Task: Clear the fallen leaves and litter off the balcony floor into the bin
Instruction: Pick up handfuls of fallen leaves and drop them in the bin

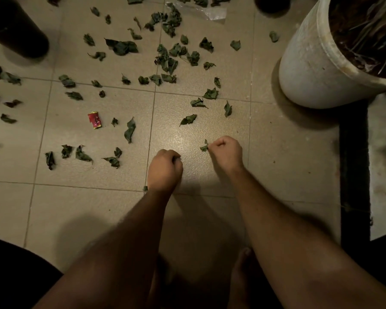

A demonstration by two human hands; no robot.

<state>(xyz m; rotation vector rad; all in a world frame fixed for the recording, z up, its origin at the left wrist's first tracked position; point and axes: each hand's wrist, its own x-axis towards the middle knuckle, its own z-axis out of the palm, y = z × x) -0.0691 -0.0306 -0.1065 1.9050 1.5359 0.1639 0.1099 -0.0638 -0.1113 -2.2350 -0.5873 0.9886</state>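
Right hand (226, 152) pinching a leaf (204, 147) for binning, left hand (164, 169) fisted with contents hidden, more leaves (165, 61) and red wrapper (95, 120) scattered beyond both.

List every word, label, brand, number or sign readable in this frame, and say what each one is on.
No text can be read in this frame.
Red wrapper on the floor tile: it carries some printing, too small and blurred to read.
Clear plastic film near the top: no print visible.
White pot: stained, with no label or lettering visible.
Dark container at top left: no marking visible.
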